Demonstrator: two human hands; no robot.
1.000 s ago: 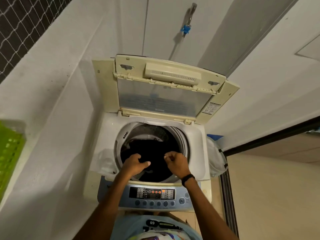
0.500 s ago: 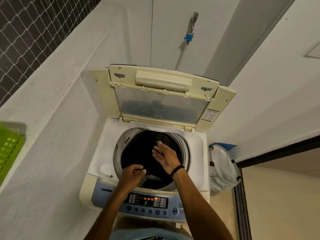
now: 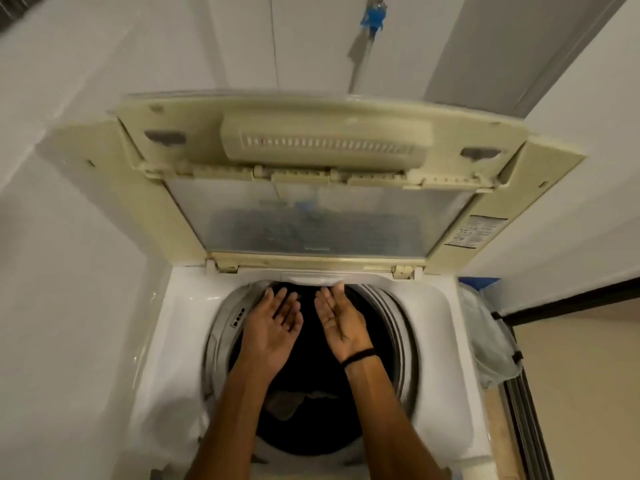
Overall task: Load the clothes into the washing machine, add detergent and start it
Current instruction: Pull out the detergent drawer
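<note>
A white top-loading washing machine stands below me with its cream lid folded up against the wall. Dark clothes lie inside the round drum, hard to make out in the shadow. My left hand and my right hand hover over the far half of the drum opening, palms up, fingers spread, holding nothing. A black band sits on my right wrist. No detergent is visible.
White walls close in on the left and behind the machine. A tap with a blue fitting hangs on the back wall. A pale mesh bag hangs at the machine's right side, next to a dark sliding-door track.
Both hands let go of the dark clothes and moved up toward the drum's far rim, opening palm-up. The view has dropped closer to the machine, hiding the control panel.
</note>
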